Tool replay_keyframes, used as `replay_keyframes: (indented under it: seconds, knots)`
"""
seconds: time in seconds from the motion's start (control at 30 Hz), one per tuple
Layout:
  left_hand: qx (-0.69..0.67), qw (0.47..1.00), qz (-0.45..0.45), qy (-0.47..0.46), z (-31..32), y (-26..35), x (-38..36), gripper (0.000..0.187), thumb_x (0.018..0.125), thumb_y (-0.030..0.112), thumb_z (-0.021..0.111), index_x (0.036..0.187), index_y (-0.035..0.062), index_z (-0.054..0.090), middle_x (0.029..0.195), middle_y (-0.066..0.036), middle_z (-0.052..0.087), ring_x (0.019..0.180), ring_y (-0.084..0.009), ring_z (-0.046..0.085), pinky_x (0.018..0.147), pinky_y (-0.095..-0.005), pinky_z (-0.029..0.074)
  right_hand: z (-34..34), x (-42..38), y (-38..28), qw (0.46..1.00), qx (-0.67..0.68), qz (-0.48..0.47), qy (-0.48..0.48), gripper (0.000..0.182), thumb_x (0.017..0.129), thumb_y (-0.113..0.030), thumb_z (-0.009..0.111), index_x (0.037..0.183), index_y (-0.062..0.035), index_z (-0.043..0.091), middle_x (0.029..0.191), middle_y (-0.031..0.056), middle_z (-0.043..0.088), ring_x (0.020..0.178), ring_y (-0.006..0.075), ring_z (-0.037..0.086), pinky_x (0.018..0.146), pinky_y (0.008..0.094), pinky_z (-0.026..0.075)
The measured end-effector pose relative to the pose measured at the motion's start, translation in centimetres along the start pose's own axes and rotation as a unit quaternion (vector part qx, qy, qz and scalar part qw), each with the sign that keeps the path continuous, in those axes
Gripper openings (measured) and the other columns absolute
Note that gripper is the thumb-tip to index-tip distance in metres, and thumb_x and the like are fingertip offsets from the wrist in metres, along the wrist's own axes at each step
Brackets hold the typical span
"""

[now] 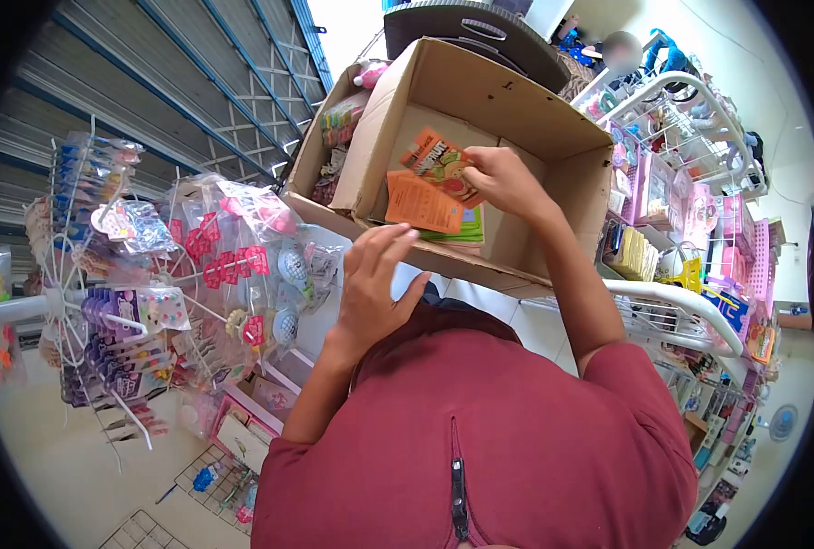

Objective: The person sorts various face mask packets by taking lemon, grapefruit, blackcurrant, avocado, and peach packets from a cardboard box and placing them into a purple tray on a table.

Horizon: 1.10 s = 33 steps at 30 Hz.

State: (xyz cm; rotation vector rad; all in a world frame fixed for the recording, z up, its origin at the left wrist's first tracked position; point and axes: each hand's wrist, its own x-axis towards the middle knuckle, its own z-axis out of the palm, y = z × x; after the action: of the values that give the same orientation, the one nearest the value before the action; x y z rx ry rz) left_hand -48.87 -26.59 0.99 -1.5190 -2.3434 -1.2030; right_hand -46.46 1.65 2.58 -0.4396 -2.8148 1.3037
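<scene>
My right hand [509, 186] reaches into a large cardboard box [471, 263], its fingers closed on the edge of an orange booklet [432, 157] with fruit pictures on the cover. Just below that booklet, another orange booklet [422, 203] printed with text lies at the box's near left. Green booklets [466, 231] show underneath, stacked by the front wall. Outside the front rim, my left hand [370, 285] hovers with its fingers stretched and the thumb apart, holding nothing. Its fingertips are close to the lower edge of the text-printed booklet.
A narrower carton [335, 151] with colourful packets adjoins the box on the left. Hanging packets of hair accessories [233, 247] crowd a wire display rack at left. A white metal rack [672, 302] and shelves of pink goods stand at right. A person [582, 46] is at the back.
</scene>
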Motion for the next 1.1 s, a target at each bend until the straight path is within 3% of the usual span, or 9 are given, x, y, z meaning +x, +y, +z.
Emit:
replay_keyframes:
  seconds: [0.17, 0.23, 0.33, 0.47, 0.57, 0.7, 0.83, 0.97, 1.1]
  knots:
    - [-0.481, 0.844, -0.162, 0.173, -0.8, 3.6, 1.4, 0.065, 0.085, 0.006, 0.079, 0.141, -0.001, 0.048, 0.134, -0.018, 0.058, 0.126, -0.0252, 0.054, 0.098, -0.0368, 0.048, -2.0, -6.9, -7.4, 0.963, 0.166, -0.195, -0.082, 0.016, 0.093, -0.008, 0.06, 0.103, 0.003, 0.065, 0.084, 0.0093, 0.067, 0.08, 0.0095, 0.065, 0.073, 0.0305, 0.052]
    - [-0.443, 0.884, -0.123, 0.089, -2.3, 1.7, 0.0, 0.049, 0.085, 0.004, 0.079, 0.129, -0.0047, 0.06, 0.121, -0.017, 0.068, 0.111, -0.0222, 0.065, 0.093, -0.0334, 0.052, -1.4, -7.7, -7.1, 0.904, 0.254, -0.232, -0.253, 0.019, 0.099, -0.014, 0.059, 0.106, 0.0023, 0.067, 0.091, 0.0054, 0.069, 0.085, 0.0065, 0.061, 0.076, 0.029, 0.051]
    - [-0.324, 0.932, -0.129, 0.097, -3.8, 1.8, -2.4, 0.024, 0.086, 0.002, 0.077, 0.108, -0.0066, 0.072, 0.1, -0.014, 0.076, 0.089, -0.0211, 0.073, 0.08, -0.0312, 0.056, -1.9, -3.4, -4.3, 0.869, 0.446, -0.097, -0.192, 0.036, 0.098, -0.031, 0.069, 0.112, 0.0016, 0.069, 0.097, 0.0065, 0.072, 0.094, 0.0113, 0.065, 0.084, 0.0278, 0.052]
    - [-0.308, 0.918, -0.211, 0.134, -4.4, 0.6, -5.0, 0.011, 0.089, 0.003, 0.075, 0.094, -0.0067, 0.075, 0.089, -0.013, 0.078, 0.078, -0.0193, 0.074, 0.071, -0.03, 0.056, 4.8, 3.6, 4.9, 0.976, -0.132, -0.127, -0.121, 0.057, 0.09, -0.045, 0.071, 0.12, 0.003, 0.063, 0.118, 0.0197, 0.067, 0.112, 0.0294, 0.065, 0.095, 0.0437, 0.054]
    - [-0.301, 0.91, -0.249, 0.14, -4.7, 0.3, -6.9, 0.012, 0.089, 0.004, 0.075, 0.094, -0.0061, 0.074, 0.09, -0.012, 0.077, 0.079, -0.0176, 0.073, 0.072, -0.0292, 0.055, 10.5, 2.9, 9.5, 0.884, -0.334, -0.294, -0.142, 0.048, 0.091, -0.037, 0.068, 0.124, -0.0024, 0.063, 0.128, 0.022, 0.062, 0.121, 0.0349, 0.059, 0.098, 0.0456, 0.051]
    - [-0.243, 0.93, -0.233, 0.146, -4.6, -0.5, -8.4, 0.011, 0.091, 0.003, 0.073, 0.095, -0.0066, 0.074, 0.091, -0.012, 0.076, 0.081, -0.0151, 0.071, 0.074, -0.0283, 0.054, 8.6, 3.6, 8.2, 0.907, -0.315, -0.195, -0.202, 0.041, 0.089, -0.032, 0.067, 0.121, -0.0057, 0.067, 0.12, 0.0196, 0.067, 0.112, 0.0369, 0.064, 0.094, 0.0455, 0.053]
    - [-0.31, 0.882, -0.305, 0.182, -4.6, -0.7, -9.7, 0.013, 0.093, 0.006, 0.072, 0.095, -0.0068, 0.074, 0.091, -0.011, 0.076, 0.08, -0.0136, 0.069, 0.073, -0.0279, 0.053, 3.4, 2.6, 6.7, 0.952, -0.163, -0.1, -0.24, 0.027, 0.09, -0.022, 0.062, 0.105, -0.0014, 0.071, 0.094, 0.0208, 0.07, 0.09, 0.0339, 0.07, 0.083, 0.0432, 0.054]
    - [-0.332, 0.881, -0.307, 0.14, -5.4, -1.4, -9.9, 0.016, 0.094, 0.009, 0.071, 0.097, -0.0071, 0.073, 0.094, -0.011, 0.076, 0.083, -0.0136, 0.07, 0.074, -0.0279, 0.054, -0.3, -0.7, 4.1, 0.996, 0.08, -0.042, 0.008, 0.027, 0.091, -0.016, 0.065, 0.112, -0.0002, 0.07, 0.105, 0.0143, 0.074, 0.09, 0.0248, 0.072, 0.081, 0.038, 0.056]
    - [-0.425, 0.849, -0.305, 0.073, -4.5, -1.4, -8.7, 0.015, 0.095, 0.007, 0.07, 0.102, -0.0068, 0.072, 0.096, -0.01, 0.076, 0.085, -0.0142, 0.07, 0.077, -0.0287, 0.056, 0.1, -6.8, -0.1, 0.884, 0.437, -0.046, 0.162, 0.04, 0.085, -0.004, 0.073, 0.123, 0.0022, 0.062, 0.114, 0.0092, 0.071, 0.097, 0.0145, 0.069, 0.084, 0.0334, 0.057]
